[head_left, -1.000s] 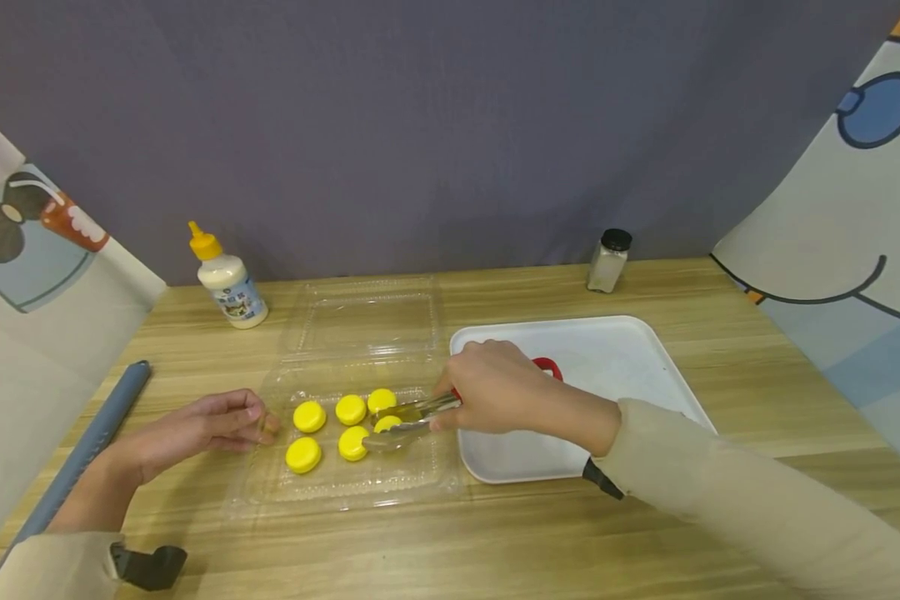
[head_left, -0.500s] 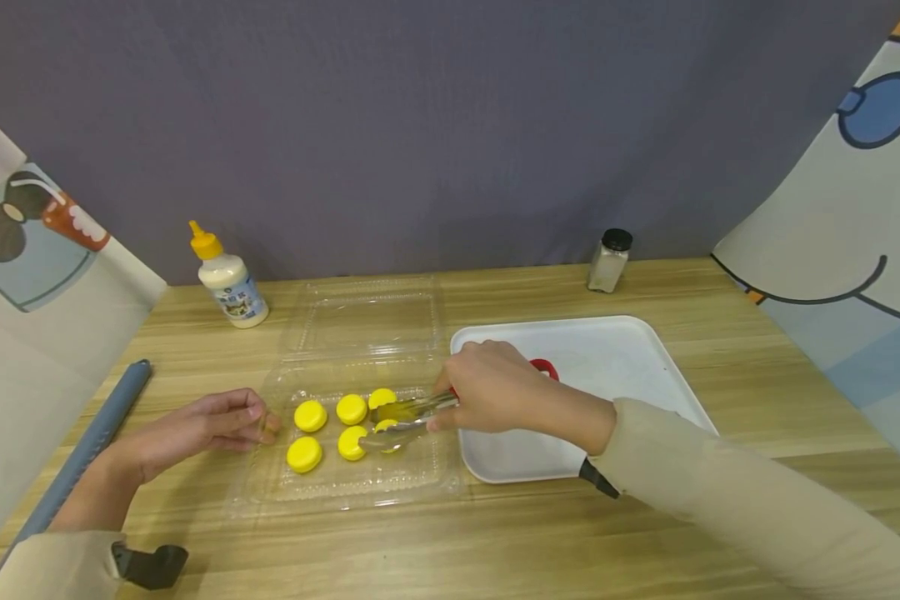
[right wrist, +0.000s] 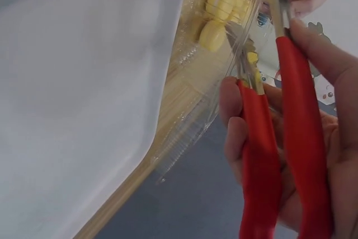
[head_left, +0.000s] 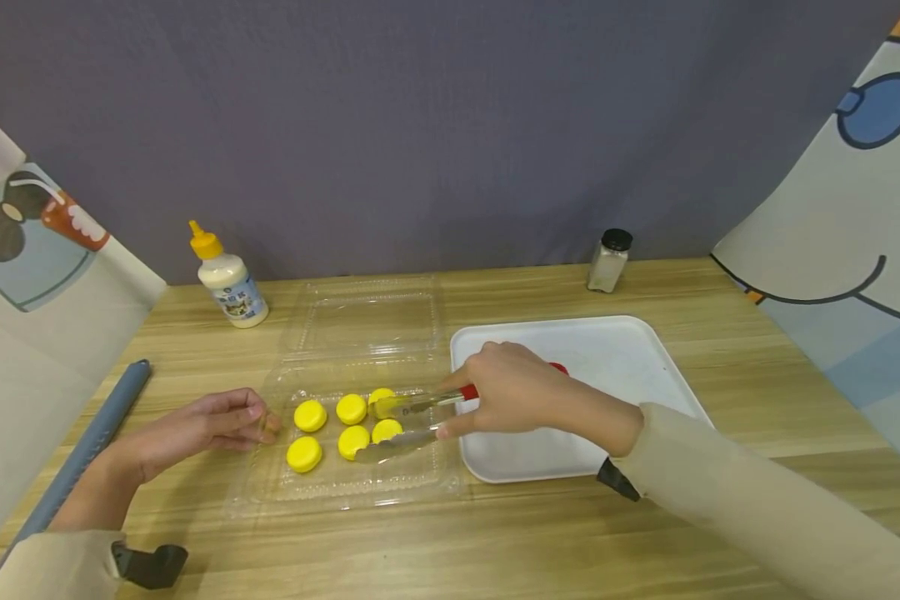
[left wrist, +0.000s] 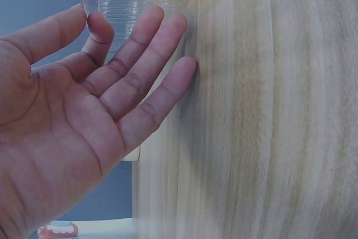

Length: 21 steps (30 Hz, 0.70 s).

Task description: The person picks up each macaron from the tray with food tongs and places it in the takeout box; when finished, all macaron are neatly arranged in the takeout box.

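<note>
At the left edge of the clear plastic clamshell box (head_left: 322, 492), my left hand (head_left: 213, 421) pinches the rim between thumb and index finger; its other fingers are extended in the left wrist view. Several yellow macarons (head_left: 303, 454) sit in two rows inside the box. My right hand (head_left: 513, 387) holds metal tongs (head_left: 427, 402) by their red handles (right wrist: 302, 138). The tongs' arms are spread, one on either side of the front right macaron (head_left: 387, 431). One tong tip overlaps the back right macaron (head_left: 381, 398) in the head view.
A white tray (head_left: 607, 342) lies right of the box, partly under my right forearm. A glue-type squeeze bottle (head_left: 232, 287) stands at the back left, a black-capped jar (head_left: 609, 262) at the back right. A grey-blue rod (head_left: 97, 429) lies along the left side.
My right hand has shifted slightly right, and the tongs have spread apart around the front right macaron, uncovering it. The left hand and the box have stayed put.
</note>
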Tool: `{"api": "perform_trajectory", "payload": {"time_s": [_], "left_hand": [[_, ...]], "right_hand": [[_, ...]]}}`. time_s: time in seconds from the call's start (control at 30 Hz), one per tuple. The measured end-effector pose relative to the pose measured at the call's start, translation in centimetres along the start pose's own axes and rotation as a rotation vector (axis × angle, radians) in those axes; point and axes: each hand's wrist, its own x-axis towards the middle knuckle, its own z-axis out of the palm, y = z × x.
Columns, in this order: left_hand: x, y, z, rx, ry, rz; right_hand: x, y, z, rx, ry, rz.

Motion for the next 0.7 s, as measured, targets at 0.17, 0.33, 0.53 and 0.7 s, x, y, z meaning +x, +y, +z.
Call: {"api": "perform_trajectory", "payload": {"time_s": [0.17,0.33,0.53,0.7], "left_hand": [[0.0,0.0,0.0,0.001,0.001,-0.005],[0.1,0.0,-0.1,-0.003,-0.002,-0.010],[0.1,-0.1,-0.1,-0.010,-0.010,-0.007],[0.1,-0.2,-0.1,-0.010,-0.012,-0.004]], "right_hand": [[-0.8,0.9,0.3,0.049,0.033,-0.029],[-1.8,1.7,0.3,0.089,0.099,-0.030],[-2.9,2.6,0.2,0.156,0.190,-0.010],[-3.9,3.5,0.1,0.201,0.221,0.049]]}}
